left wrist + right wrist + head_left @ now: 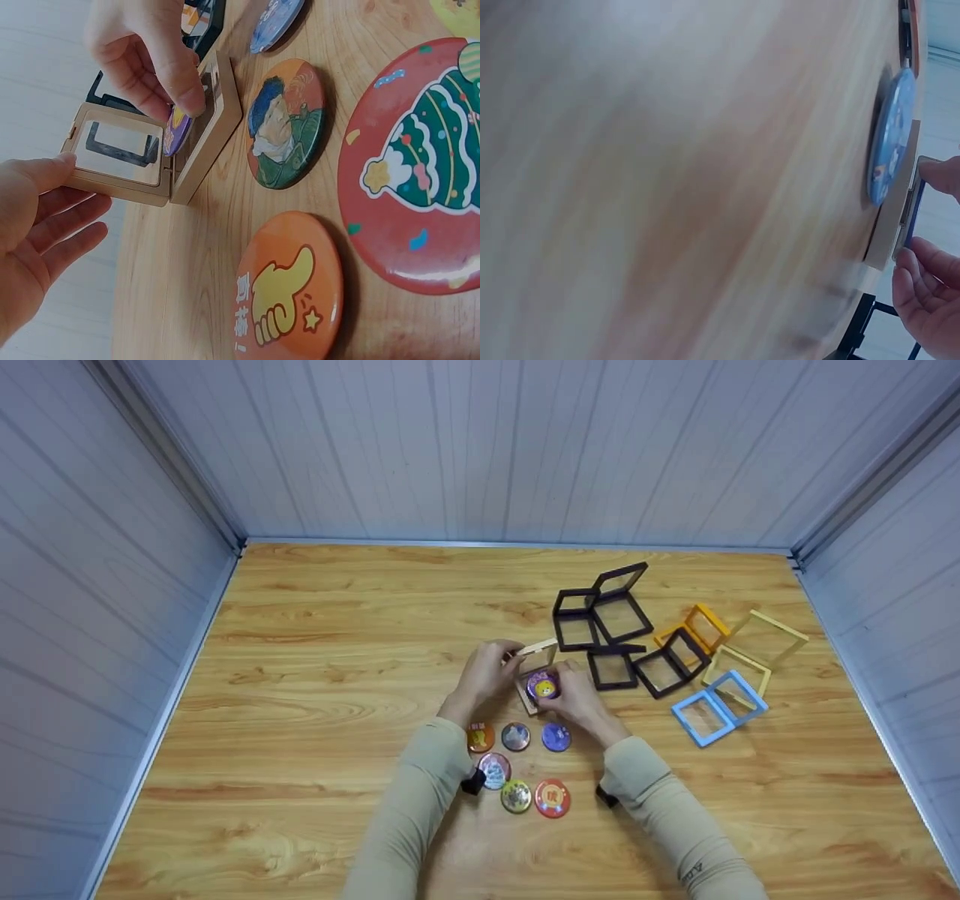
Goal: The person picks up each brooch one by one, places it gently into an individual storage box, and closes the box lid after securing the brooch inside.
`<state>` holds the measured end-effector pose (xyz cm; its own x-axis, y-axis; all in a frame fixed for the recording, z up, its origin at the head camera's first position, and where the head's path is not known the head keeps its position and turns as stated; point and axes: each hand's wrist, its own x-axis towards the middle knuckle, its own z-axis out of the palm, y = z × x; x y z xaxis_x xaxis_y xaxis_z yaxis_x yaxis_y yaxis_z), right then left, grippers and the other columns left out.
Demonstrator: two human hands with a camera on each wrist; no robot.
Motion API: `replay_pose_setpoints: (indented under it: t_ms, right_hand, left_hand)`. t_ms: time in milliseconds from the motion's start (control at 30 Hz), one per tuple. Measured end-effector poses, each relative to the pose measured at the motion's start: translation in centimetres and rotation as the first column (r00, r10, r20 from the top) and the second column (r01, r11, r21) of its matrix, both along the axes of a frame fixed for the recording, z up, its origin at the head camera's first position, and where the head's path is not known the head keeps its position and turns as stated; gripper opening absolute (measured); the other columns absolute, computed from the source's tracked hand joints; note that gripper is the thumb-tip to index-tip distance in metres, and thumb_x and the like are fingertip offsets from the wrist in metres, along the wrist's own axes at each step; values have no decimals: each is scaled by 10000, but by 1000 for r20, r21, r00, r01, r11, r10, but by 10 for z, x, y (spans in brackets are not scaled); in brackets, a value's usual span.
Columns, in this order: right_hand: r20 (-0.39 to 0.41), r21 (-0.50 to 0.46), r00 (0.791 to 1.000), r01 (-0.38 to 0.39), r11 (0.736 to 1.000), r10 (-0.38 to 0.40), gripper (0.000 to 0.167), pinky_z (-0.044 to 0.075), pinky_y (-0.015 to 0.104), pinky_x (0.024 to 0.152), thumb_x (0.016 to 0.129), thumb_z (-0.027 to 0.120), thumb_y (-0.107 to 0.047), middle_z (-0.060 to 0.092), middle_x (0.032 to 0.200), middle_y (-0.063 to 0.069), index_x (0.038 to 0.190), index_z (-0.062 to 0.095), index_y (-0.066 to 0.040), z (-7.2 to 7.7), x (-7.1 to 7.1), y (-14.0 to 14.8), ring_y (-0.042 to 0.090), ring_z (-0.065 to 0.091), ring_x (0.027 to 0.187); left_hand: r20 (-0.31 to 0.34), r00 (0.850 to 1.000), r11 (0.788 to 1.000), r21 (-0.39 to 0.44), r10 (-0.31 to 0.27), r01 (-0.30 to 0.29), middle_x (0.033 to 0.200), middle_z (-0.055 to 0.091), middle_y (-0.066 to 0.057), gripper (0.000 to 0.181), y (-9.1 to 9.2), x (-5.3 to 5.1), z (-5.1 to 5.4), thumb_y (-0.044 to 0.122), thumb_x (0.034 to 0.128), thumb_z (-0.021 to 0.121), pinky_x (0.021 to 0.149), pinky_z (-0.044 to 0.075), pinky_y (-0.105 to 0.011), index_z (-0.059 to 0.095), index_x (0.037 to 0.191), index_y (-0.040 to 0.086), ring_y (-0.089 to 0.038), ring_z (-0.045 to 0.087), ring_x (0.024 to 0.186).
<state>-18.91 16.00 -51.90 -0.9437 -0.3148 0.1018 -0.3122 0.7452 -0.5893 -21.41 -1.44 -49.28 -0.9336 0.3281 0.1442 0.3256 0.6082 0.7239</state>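
A light wooden-coloured hinged frame (pixel 529 706) stands half unfolded between the hands. The left hand (pixel 482 671) pinches the edge of its raised lid (pixel 120 150), thumb on one side and fingers behind. In the right hand (pixel 583 701) a round purple badge with a yellow figure (pixel 542 686) is pinched over the frame's lower half; in the left wrist view the badge (pixel 178 129) is tilted at that half, partly hidden by the fingers. The right wrist view shows the right hand's fingers (pixel 928 289) at the badge's edges, above the frame's side (pixel 891 217).
Several round badges lie nearer the body, among them an orange one (pixel 481 737), a blue one (pixel 556 737) and a red one (pixel 553 798). To the right stand unfolded frames: several black (pixel 615 687), one orange (pixel 721 627), one yellow (pixel 787 652) and one blue (pixel 701 744).
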Motion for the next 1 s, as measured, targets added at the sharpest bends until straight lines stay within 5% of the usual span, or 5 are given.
replay_pose_setpoints:
  t_ms: [600,1000]
  right_hand:
    - [37,-14,999,18,1000,-18,441,444,366,771,673,760,-141,526,939,175,1007,573,78,-2,-1,1,283,537,848]
    - [57,-17,998,19,1000,-18,549,424,387,761,663,769,-231,520,942,154,1084,540,37,0,2,8,268,503,853]
  left_hand:
    - [28,1000,1000,-3,1,-1,887,639,-50,194,0,0,0,124,871,548,724,456,-249,648,1013,40,-126,576,807]
    - [-16,1000,1000,-12,-5,5,860,645,-48,188,0,0,-2,122,866,559,686,461,-229,652,1005,36,-120,583,775]
